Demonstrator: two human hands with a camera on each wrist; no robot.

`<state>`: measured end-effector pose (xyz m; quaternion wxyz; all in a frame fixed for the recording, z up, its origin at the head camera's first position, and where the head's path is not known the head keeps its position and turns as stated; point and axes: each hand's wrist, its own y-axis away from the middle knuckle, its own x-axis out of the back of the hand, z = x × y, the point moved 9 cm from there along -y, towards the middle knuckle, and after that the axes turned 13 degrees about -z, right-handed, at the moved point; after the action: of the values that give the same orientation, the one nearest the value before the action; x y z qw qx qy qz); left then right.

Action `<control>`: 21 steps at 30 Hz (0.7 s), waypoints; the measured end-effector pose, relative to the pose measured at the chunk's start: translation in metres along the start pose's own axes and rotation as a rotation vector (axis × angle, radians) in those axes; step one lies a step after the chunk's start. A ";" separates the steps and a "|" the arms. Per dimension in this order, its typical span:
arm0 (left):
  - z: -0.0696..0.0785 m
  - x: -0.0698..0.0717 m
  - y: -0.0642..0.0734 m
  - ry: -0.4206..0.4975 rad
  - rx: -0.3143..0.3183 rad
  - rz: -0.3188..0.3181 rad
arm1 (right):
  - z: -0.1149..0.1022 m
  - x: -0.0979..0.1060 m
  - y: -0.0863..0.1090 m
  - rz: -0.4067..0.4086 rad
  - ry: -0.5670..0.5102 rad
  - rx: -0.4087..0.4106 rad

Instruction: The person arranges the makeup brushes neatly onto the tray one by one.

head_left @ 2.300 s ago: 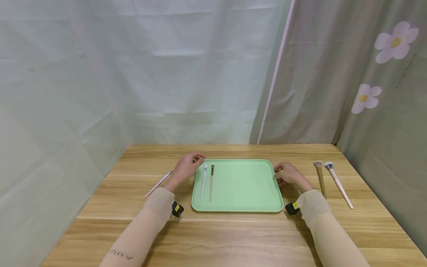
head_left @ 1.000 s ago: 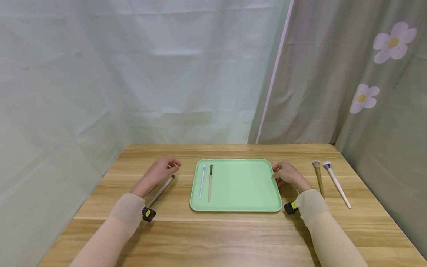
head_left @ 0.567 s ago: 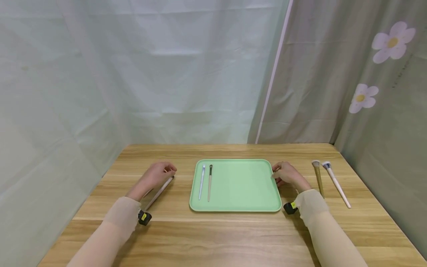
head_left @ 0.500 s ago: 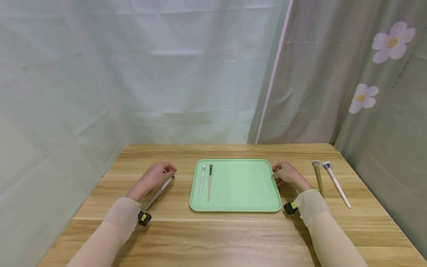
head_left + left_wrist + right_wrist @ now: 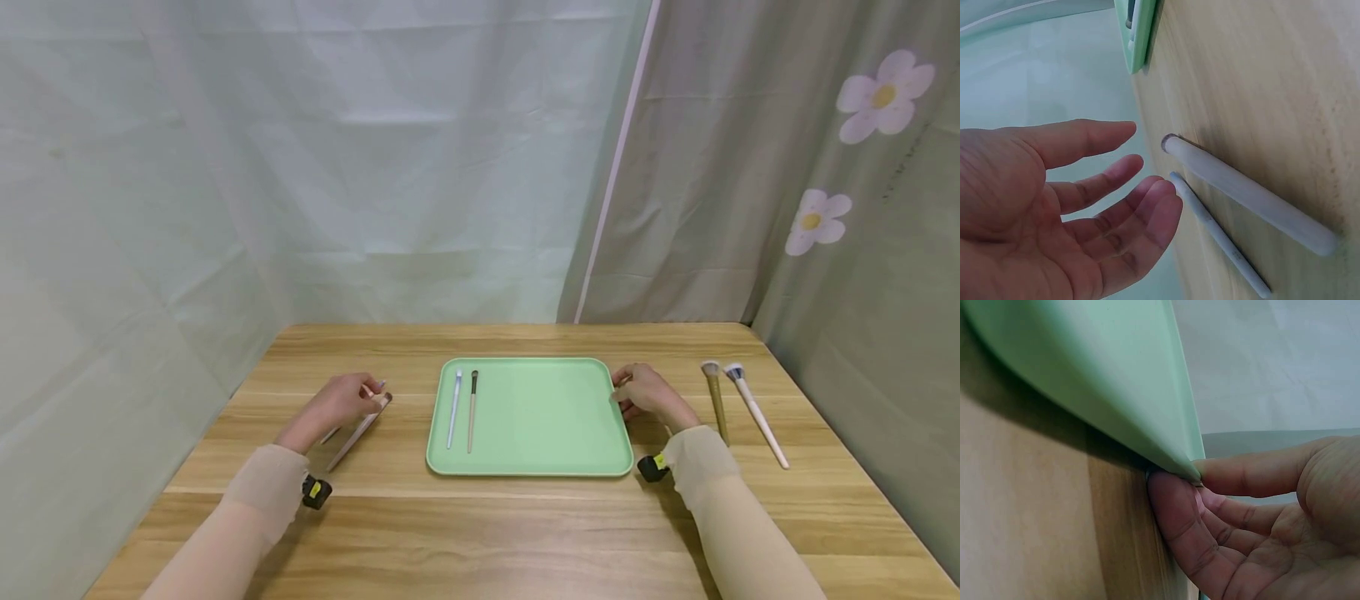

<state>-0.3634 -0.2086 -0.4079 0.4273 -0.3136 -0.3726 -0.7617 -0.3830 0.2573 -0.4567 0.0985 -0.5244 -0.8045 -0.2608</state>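
My left hand [image 5: 336,406] hovers over two makeup brushes at the table's left side, its fingers loosely bent and holding nothing. In the left wrist view, the thicker brush [image 5: 1247,190] has a pale handle and the thinner pale-lilac one [image 5: 1219,234] lies beside it; the fingertips are close to their near ends. My right hand [image 5: 647,393] pinches the right rim of the light green tray [image 5: 547,417], thumb above and a finger curled beneath the edge [image 5: 1172,464]. On the tray's left part lie a slim lilac brush [image 5: 454,408] and a pink-handled, dark-tipped brush [image 5: 472,417].
Right of the tray, a gold-handled brush [image 5: 717,404] and a white-handled brush [image 5: 759,417] lie on the wooden table [image 5: 480,542]. Pale curtains [image 5: 420,167] hang behind the table and along its sides.
My left hand has moved left from the tray's far left corner, then lowered slightly toward the two left brushes. The right hand stays at the tray's rim.
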 end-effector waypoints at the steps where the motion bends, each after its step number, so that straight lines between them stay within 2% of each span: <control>1: -0.001 0.000 0.000 -0.001 0.003 0.000 | 0.000 0.000 0.000 0.000 0.000 0.000; 9: -0.013 -0.006 -0.001 0.010 0.047 -0.023 | 0.002 0.000 -0.002 0.003 -0.009 0.000; 21: -0.018 -0.014 -0.003 0.022 0.041 -0.038 | 0.004 0.000 -0.002 -0.002 -0.021 -0.005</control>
<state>-0.3626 -0.2165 -0.4295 0.4230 -0.2895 -0.3893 -0.7654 -0.3844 0.2586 -0.4603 0.0883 -0.5264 -0.8055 -0.2576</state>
